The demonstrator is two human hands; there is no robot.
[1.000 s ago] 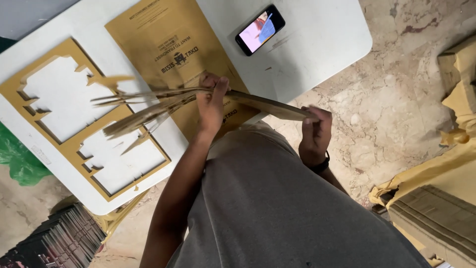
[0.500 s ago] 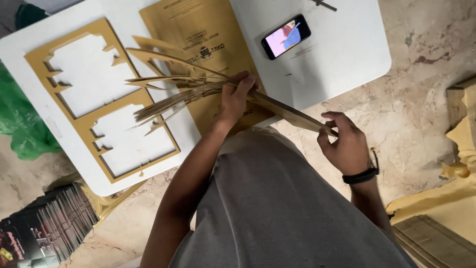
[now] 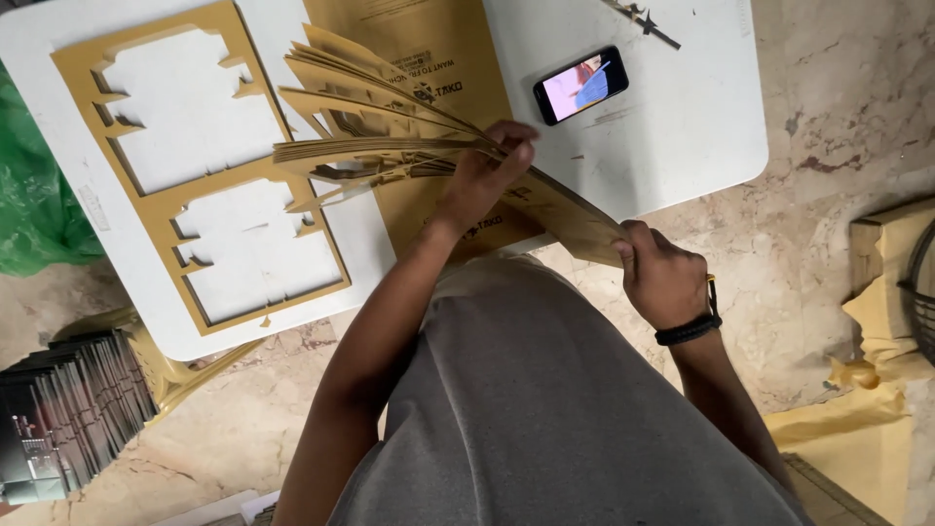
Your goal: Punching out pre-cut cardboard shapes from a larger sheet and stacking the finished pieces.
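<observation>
Fanning cardboard sheets (image 3: 390, 146) leftward, left hand (image 3: 482, 180) pinching, right hand (image 3: 662, 278) clamping near end.

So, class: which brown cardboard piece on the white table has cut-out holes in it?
The flat frame sheet at the table's left; white tabletop shows through its two openings.

The left hand (image 3: 482, 180) fans a stack of tan die-cut cardboard sheets (image 3: 390, 117) above the white desk (image 3: 682, 127), while the right hand (image 3: 667, 278) grips its end at four o'clock. A lit black smartphone (image 3: 580, 85) lies at one o'clock, and a tan cut-out cardboard frame (image 3: 78, 78) at ten.
</observation>
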